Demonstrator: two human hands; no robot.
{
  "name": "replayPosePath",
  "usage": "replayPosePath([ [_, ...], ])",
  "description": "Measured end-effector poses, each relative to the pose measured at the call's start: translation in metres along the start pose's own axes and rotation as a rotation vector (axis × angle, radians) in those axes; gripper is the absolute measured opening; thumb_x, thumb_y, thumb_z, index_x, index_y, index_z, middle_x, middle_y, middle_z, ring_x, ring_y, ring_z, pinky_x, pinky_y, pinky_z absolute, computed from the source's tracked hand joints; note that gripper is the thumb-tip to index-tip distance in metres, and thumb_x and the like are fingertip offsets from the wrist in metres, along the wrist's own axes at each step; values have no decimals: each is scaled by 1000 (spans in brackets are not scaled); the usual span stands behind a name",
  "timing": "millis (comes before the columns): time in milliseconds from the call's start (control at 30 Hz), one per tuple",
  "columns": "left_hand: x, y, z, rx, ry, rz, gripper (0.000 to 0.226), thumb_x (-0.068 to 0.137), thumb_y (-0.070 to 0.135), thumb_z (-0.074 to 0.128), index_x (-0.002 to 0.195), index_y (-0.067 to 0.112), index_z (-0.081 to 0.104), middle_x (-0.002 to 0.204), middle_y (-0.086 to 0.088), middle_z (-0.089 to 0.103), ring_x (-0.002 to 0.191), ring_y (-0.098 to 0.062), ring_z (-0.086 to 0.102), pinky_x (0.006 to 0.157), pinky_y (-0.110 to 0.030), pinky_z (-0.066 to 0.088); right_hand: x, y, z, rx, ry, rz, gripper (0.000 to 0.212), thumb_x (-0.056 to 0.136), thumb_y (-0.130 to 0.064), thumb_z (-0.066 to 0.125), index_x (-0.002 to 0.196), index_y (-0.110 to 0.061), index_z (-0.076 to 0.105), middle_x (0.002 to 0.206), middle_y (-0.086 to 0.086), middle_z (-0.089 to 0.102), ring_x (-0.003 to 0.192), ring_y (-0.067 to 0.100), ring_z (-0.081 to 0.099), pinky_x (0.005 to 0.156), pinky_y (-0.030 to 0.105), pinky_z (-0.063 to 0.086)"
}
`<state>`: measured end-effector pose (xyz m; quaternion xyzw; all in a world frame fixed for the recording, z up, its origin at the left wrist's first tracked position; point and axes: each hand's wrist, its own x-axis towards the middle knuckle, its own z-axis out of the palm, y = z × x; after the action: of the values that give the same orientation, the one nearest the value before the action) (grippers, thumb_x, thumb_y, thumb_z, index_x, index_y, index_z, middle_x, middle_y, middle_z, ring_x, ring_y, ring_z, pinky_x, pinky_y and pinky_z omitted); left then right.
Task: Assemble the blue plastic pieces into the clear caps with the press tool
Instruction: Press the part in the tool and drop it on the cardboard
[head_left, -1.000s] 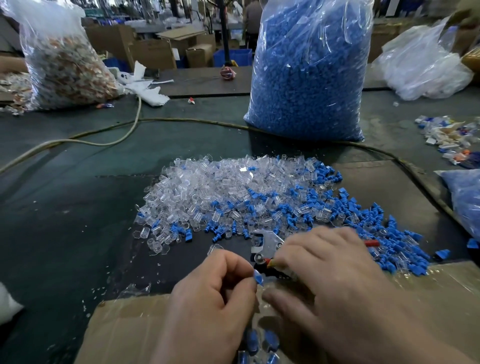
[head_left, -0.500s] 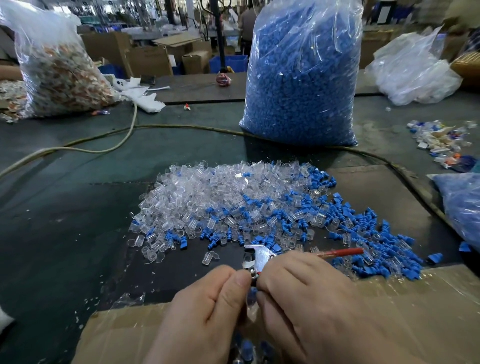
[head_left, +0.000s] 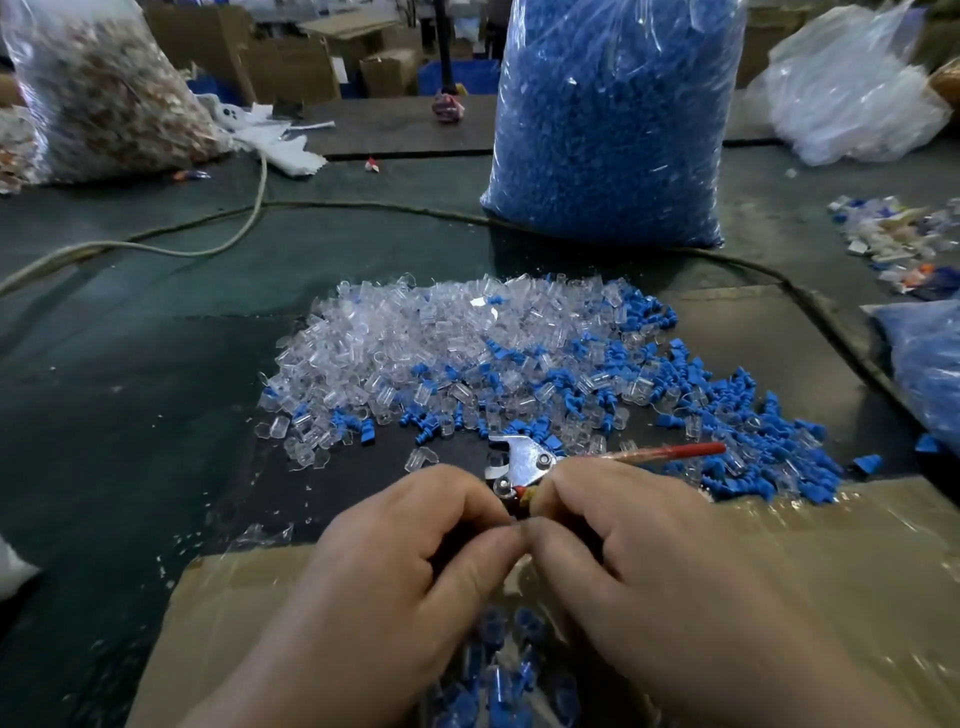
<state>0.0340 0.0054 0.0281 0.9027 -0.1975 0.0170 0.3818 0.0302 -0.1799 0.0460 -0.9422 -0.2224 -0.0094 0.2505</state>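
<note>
Two hands are being seen fingertip to fingertip at the lower centre. The right hand is being curled round the near handle of the press tool, whose metal head is showing just above the knuckles. The left hand is being curled with thumb and forefinger pinched beside that head. With fingers this close to the jaws, a fingertip is arguably being put at risk of a nip on the squeeze, and a crookedly seated piece could be crushed or flicked out. Whatever is being pinched is being hidden by the fingers, so the left hand's hold cannot be told; the jaws are being covered too. At mid-frame the clear caps are being shown heaped, with the blue pieces strewn along the heap's right side. Some blurred blue shapes are being cut off at the bottom edge between the wrists.
</note>
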Motion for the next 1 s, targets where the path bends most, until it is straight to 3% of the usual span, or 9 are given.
replayPosePath([
  [133, 0, -10, 3, 218, -32, -8, 39, 72, 70, 36, 87, 41, 56, 85, 22, 60, 80, -1, 56, 67, -25, 49, 3, 0, 2, -263, -76, -94, 25, 93, -52, 29, 90, -31, 43, 89, -14, 42, 89, 11, 40, 73, 31, 33],
  [233, 0, -7, 8, 261, -60, 6, 52, 69, 70, 29, 92, 36, 61, 84, 16, 59, 83, -3, 55, 75, -28, 48, 3, -5, 5, -257, -152, -60, 17, 94, -47, 30, 94, -33, 40, 89, -9, 36, 87, 16, 35, 71, 33, 31],
  [300, -1, -6, 7, 258, -79, 28, 58, 69, 70, 26, 100, 36, 63, 87, 14, 60, 87, -4, 56, 77, -29, 48, 2, -2, 9, -220, -197, -58, 24, 95, -44, 31, 105, -29, 46, 92, -7, 38, 86, 17, 36, 71, 33, 34],
  [400, -2, -3, 4, 203, -142, 63, 46, 75, 64, 35, 99, 38, 65, 81, 12, 58, 80, -5, 57, 71, -32, 51, 2, 0, 9, -215, -250, -58, 25, 94, -44, 33, 108, -29, 47, 95, -8, 40, 86, 15, 36, 71, 33, 35],
  [500, -1, -2, 5, 173, -78, 33, 31, 78, 59, 45, 85, 36, 65, 72, 12, 56, 68, -3, 57, 61, -36, 52, 2, 3, 4, -154, -183, -32, 24, 93, -46, 33, 97, -29, 49, 92, -12, 48, 84, 11, 46, 74, 34, 43],
  [633, 1, -12, 9, 182, 150, -112, 24, 80, 66, 49, 86, 45, 61, 84, 25, 61, 80, 4, 58, 60, -25, 47, 6, 22, -4, -173, 78, 135, 32, 86, -52, 22, 84, -35, 49, 78, -18, 50, 75, -2, 49, 67, 22, 45],
  [733, 4, -23, 9, 202, 348, -241, 19, 76, 60, 57, 89, 47, 55, 83, 21, 59, 75, 2, 57, 63, -30, 45, 12, 56, -17, -341, 344, 341, 34, 85, -56, 34, 102, -35, 55, 98, -11, 55, 93, 13, 47, 77, 33, 42],
  [867, 6, -24, 11, 205, 381, -317, 23, 76, 55, 58, 97, 48, 51, 88, 21, 54, 78, -1, 54, 69, -35, 45, 20, 96, -27, -476, 311, 698, 67, 83, -71, 37, 135, -29, 42, 134, 4, 45, 126, 31, 36, 97, 48, 36],
  [1000, 6, -18, 13, 211, 320, -348, 24, 81, 57, 55, 102, 46, 52, 93, 25, 50, 81, 2, 53, 72, -32, 47, 23, 110, -27, -403, 258, 776, 89, 75, -85, 26, 144, -28, 27, 147, 8, 34, 136, 33, 27, 102, 52, 34],
])
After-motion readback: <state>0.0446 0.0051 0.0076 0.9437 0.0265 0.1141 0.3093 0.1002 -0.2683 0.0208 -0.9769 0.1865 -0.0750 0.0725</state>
